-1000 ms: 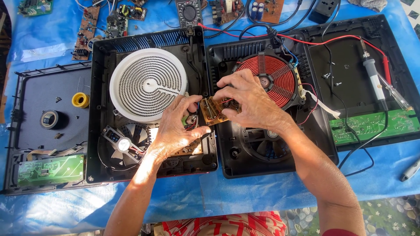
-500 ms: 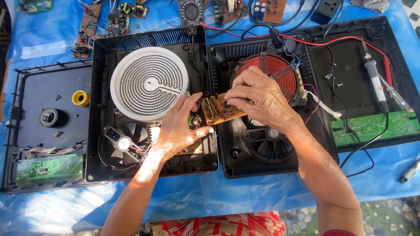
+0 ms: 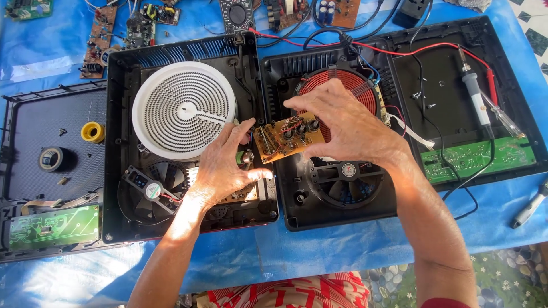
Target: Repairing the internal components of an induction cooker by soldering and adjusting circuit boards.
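Brown circuit board (image 3: 285,137) sits pinched between my hands: my left hand (image 3: 225,165) grips its near-left corner, my right hand (image 3: 342,122) curls over its far edge. Beyond my right hand lies the red coil (image 3: 365,91); beside my left, the white spiral heater (image 3: 182,108).

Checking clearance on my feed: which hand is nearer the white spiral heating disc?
Left. The left hand sits at the white spiral heating disc's lower right edge; the right hand is farther right, over the red copper coil, both gripping the small brown circuit board.
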